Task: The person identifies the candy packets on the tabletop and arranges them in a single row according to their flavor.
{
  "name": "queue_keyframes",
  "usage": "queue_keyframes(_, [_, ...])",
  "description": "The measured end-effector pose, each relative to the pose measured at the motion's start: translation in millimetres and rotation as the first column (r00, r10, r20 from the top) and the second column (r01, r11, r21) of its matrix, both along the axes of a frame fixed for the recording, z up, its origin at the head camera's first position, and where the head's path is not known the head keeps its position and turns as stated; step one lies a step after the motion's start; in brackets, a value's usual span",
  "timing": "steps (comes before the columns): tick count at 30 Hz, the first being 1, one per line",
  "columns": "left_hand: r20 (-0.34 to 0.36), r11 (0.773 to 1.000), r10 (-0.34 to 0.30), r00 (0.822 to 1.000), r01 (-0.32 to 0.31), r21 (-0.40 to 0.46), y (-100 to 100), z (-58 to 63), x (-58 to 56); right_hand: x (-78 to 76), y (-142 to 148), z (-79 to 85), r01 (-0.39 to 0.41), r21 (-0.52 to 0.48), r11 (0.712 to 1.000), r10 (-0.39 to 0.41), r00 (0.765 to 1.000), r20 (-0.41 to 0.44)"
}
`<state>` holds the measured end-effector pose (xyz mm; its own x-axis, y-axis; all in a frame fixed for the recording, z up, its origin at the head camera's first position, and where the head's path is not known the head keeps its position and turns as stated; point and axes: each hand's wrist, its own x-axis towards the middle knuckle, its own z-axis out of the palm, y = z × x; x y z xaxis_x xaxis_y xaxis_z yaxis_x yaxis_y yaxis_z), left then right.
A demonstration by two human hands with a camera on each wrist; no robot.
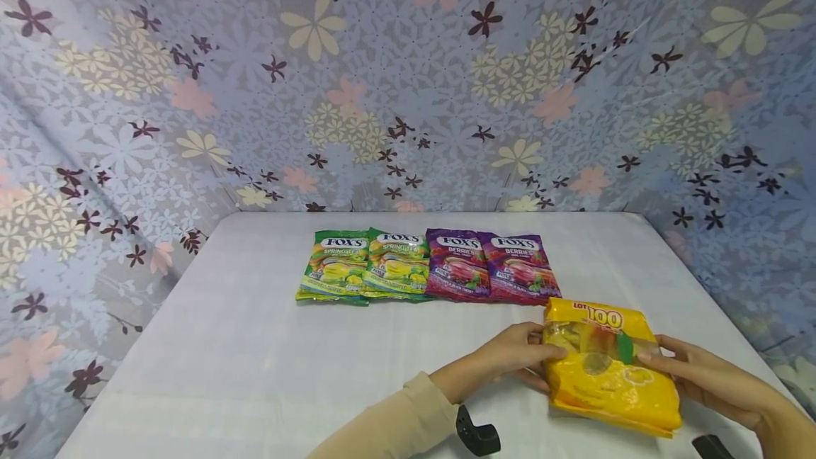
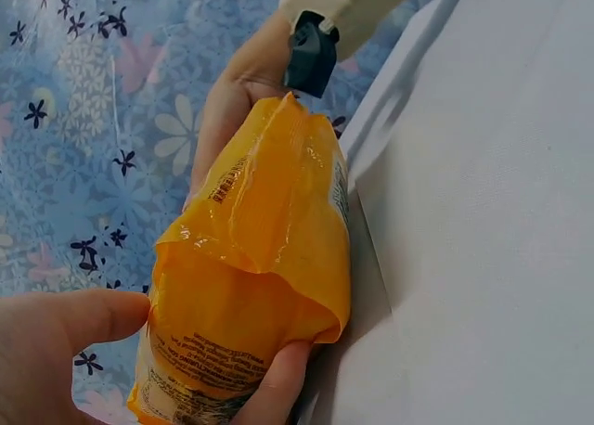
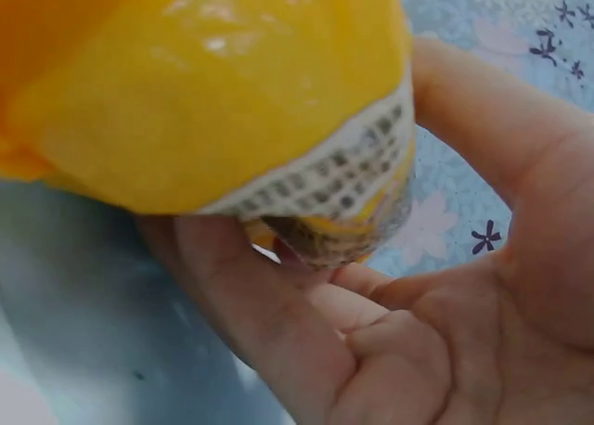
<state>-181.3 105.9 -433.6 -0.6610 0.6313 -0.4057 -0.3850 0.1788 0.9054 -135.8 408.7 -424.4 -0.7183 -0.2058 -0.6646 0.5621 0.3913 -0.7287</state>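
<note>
Both hands hold a yellow LOT 100 candy bag [image 1: 615,392] at the right front of the table. My left hand [image 1: 510,356] grips its left side, thumb on the front face and fingers behind the edge. On the opposite side, my right hand [image 1: 717,377] holds the bag with its thumb on the front. The right wrist view shows right fingers [image 3: 269,323] curled beneath the bag [image 3: 232,100]. From the left wrist, the bag's folded end [image 2: 251,304] shows between left thumb and finger. Whether the bag touches the table cannot be seen clearly.
Behind the hands, two green FOX'S Spring Tea bags [image 1: 334,271] [image 1: 397,268] and two purple FOX'S Berries bags [image 1: 457,268] [image 1: 521,271] lie in a row. They rest on a white-covered table [image 1: 255,353]. Floral cloth [image 1: 408,91] surrounds the table's back and sides.
</note>
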Motion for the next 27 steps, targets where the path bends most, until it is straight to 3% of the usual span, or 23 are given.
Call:
queue_keyframes(6, [-0.048,1.000,0.016,0.999,-0.017,-0.014,-4,0.8,3.6,4.0,-14,0.6,0.028,0.013,1.000,-0.028,1.000,0.007])
queue_keyframes(14, [-0.162,0.982,0.117,0.980,-0.139,-0.129,-8,5.4,8.4,6.1,-29,-4.3,0.055,-0.078,0.995,-0.058,0.998,-0.027])
queue_keyframes(27, [-0.256,0.983,0.102,0.961,-0.137,-0.124,-43,9.7,-11.4,-10.0,-73,-9.8,0.211,-0.140,0.967,-0.224,0.971,-0.085])
